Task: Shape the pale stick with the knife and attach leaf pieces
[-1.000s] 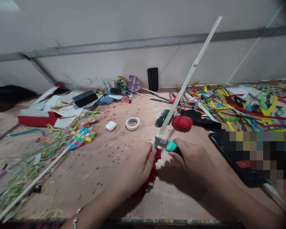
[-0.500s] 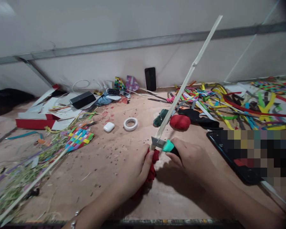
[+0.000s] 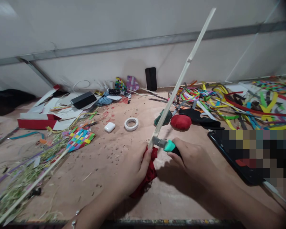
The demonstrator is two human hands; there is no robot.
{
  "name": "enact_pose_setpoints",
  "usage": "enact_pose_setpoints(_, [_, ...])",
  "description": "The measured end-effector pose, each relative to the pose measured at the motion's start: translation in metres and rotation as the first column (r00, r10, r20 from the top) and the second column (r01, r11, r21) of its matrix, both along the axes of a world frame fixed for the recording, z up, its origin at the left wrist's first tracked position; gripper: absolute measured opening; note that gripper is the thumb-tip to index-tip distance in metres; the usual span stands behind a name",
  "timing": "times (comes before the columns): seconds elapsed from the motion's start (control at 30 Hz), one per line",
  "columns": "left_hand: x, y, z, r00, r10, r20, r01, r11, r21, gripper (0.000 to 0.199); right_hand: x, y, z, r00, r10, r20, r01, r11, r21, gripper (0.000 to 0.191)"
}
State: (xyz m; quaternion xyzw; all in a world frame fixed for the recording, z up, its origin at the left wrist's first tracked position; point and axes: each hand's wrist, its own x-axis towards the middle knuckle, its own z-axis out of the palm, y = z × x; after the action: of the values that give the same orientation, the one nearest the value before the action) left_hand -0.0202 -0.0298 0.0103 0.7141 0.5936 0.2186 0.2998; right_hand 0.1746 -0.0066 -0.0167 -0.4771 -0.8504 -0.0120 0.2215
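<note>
The broad pale wall fills the back, and below it spreads the brownish worktop, speckled with dark bits. Over on the right, a big tangle of multicoloured flat strips lies along the rear; down the left, a bed of pale green shreds.

And here's the centre of the action: a long, pale, flat wooden stick, knotted partway up, slanting up and right in front of the wall. Off to the right, a black-framed device with a blurred screen lies on the worktop.

Now the hands! The left hand has thumb and fingers pinching the stick's lower end along with a crumpled red cloth that trails below. The right hand has its fingers curled tight around the handle of a black-and-bright-green knife, its wide grey blade pointing left and meeting the stick just above the left fingers.

Beyond them, a rounded red cloth bundle sits right of the stick. A dark upright phone leans on the wall, and a white roll of tape lies flat beside a small glossy white case.
</note>
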Motion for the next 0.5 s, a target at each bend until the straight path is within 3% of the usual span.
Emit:
enact_pose_setpoints(0.37, [0.0044, -0.0016, -0.0023, 0.983, -0.032, -0.180, 0.030, 0.999, -0.013, 0.038, -0.0041, -0.0019, -0.0011, 0.999, -0.015, 0.033, 0.014, 1.000, 0.008, 0.036])
enact_pose_setpoints(0.5, [0.0059, -0.0032, -0.0009, 0.994, -0.034, -0.100, 0.033, 0.999, -0.008, 0.037, -0.0053, -0.0014, -0.0002, 1.000, -0.007, 0.007, 0.007, 0.998, 0.064, 0.039])
